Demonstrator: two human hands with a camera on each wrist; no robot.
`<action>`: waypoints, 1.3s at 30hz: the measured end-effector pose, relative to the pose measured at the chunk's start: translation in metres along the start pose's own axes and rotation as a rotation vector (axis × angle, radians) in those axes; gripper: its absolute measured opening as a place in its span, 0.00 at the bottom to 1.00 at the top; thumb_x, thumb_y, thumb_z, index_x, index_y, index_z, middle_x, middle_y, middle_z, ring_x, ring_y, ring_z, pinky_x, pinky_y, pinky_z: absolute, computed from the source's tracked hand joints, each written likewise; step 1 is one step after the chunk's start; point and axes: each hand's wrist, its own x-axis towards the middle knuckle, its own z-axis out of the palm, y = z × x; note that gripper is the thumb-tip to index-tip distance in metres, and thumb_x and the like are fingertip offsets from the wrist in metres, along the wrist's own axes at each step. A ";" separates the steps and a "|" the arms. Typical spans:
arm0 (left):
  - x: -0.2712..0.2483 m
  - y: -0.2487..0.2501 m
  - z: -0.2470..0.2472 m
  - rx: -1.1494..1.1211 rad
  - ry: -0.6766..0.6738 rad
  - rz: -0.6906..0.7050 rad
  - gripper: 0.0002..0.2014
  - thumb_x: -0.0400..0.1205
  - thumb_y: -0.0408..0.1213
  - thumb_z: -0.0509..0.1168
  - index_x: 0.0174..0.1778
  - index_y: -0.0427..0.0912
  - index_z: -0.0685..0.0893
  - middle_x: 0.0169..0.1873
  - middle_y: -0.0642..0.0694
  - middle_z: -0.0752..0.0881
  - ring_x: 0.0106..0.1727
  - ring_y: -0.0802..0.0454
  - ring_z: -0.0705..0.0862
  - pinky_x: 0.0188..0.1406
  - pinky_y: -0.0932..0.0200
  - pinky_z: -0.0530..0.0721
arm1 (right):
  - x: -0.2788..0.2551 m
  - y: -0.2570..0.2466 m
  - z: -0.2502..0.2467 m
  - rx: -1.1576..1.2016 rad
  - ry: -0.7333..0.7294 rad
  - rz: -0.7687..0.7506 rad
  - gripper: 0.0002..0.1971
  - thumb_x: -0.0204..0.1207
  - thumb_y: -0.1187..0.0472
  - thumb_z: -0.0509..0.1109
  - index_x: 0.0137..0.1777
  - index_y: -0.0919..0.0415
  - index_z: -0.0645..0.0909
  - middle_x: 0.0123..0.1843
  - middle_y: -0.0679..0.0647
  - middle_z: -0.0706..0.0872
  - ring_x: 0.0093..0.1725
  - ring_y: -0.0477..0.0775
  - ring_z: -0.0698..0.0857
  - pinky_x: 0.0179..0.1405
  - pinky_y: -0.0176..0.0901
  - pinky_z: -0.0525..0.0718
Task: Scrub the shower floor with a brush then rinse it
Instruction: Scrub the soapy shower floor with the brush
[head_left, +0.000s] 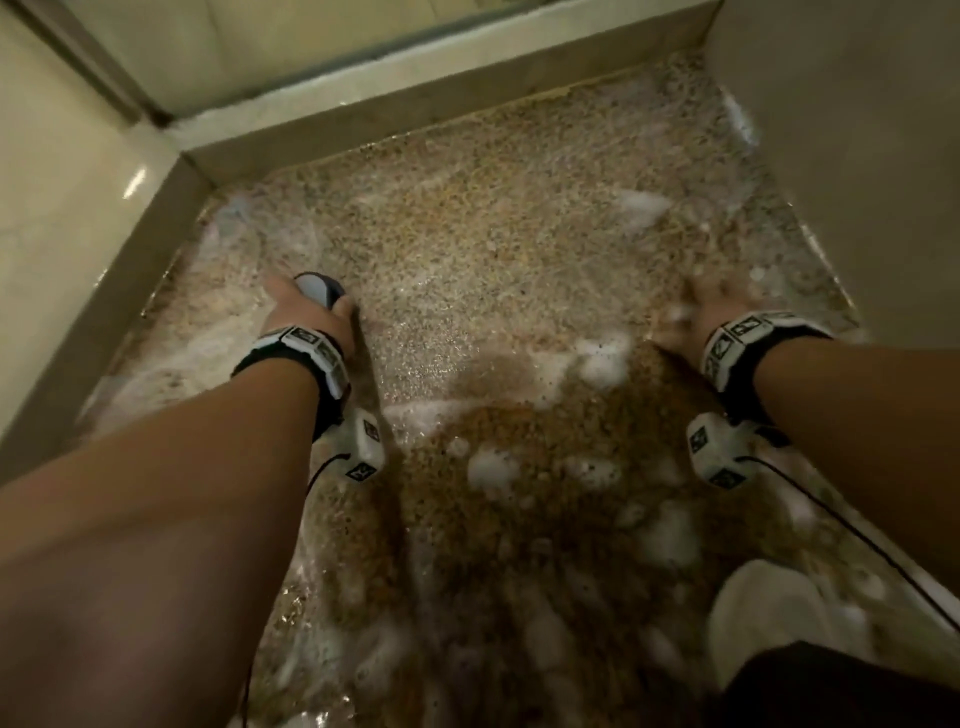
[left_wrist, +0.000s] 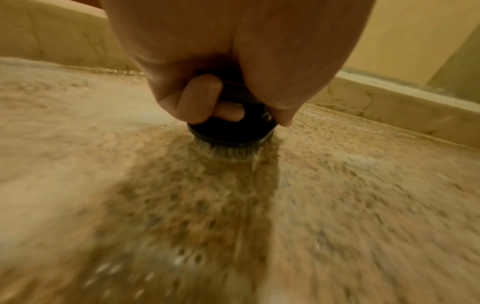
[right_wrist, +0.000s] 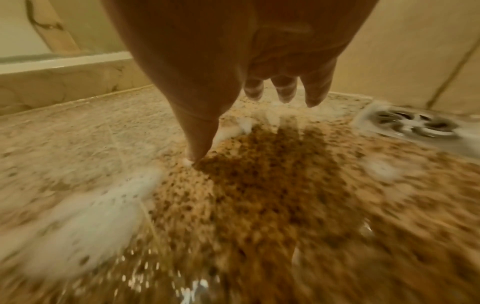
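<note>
L hand curled in grip, R hand fingers spread, both arms extended

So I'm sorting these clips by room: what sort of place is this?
Most likely a shower stall in a bathroom. The speckled floor is wet with soap foam, low tiled walls box it in, and a round metal drain sits by the wall. The left hand presses a scrub brush down.

A round metal drain sat near the tiled wall; a pale shoe stood nearby.
</note>
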 end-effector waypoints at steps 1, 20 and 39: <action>-0.005 -0.003 0.002 0.015 0.006 0.024 0.42 0.88 0.52 0.65 0.88 0.35 0.50 0.79 0.28 0.72 0.74 0.31 0.77 0.70 0.39 0.75 | -0.007 0.004 0.005 -0.002 0.004 0.016 0.46 0.79 0.37 0.70 0.89 0.44 0.48 0.90 0.53 0.41 0.88 0.67 0.50 0.82 0.68 0.61; -0.187 0.105 0.153 0.174 -0.437 0.447 0.27 0.86 0.54 0.63 0.73 0.45 0.60 0.55 0.33 0.85 0.52 0.31 0.86 0.46 0.42 0.84 | -0.076 0.119 0.075 0.196 -0.048 0.125 0.41 0.85 0.46 0.66 0.89 0.39 0.42 0.90 0.51 0.34 0.88 0.70 0.48 0.81 0.68 0.67; -0.025 -0.075 0.003 0.121 -0.081 -0.059 0.48 0.85 0.61 0.64 0.88 0.38 0.45 0.75 0.25 0.75 0.69 0.24 0.80 0.68 0.34 0.80 | -0.076 0.004 0.069 0.099 -0.070 0.004 0.47 0.81 0.36 0.67 0.89 0.42 0.40 0.90 0.57 0.38 0.87 0.70 0.54 0.81 0.67 0.64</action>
